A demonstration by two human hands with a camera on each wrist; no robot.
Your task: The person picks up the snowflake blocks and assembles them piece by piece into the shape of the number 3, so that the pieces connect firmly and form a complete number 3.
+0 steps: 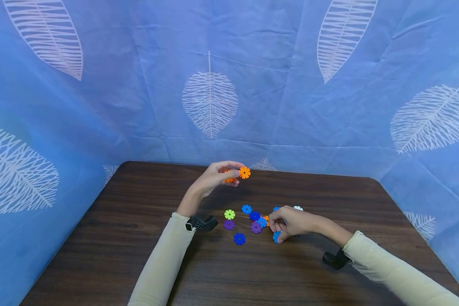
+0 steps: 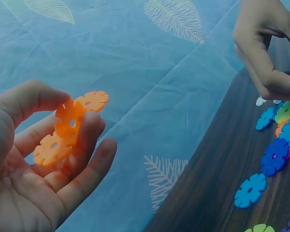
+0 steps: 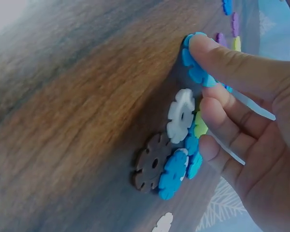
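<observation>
Raised above the far part of the table, my left hand (image 1: 218, 175) pinches a joined piece of orange notched plastic discs (image 2: 70, 122) between thumb and fingers. Three discs show in the left wrist view, slotted together at angles. My right hand (image 1: 292, 221) is low over the pile on the right. Its thumb and fingers pinch a light blue notched disc (image 3: 198, 63), which stands tilted. Beneath these fingers lie a white disc (image 3: 181, 116), a brown disc (image 3: 152, 163) and another blue disc (image 3: 174, 175). The right hand covers part of the pile in the head view.
Loose discs lie left of the right hand on the dark wooden table (image 1: 137, 255): yellow-green (image 1: 229, 214), purple (image 1: 229, 225), dark blue (image 1: 239, 239) and several more. A blue leaf-patterned cloth (image 1: 260, 106) hangs behind the table. Both wrists wear black bands.
</observation>
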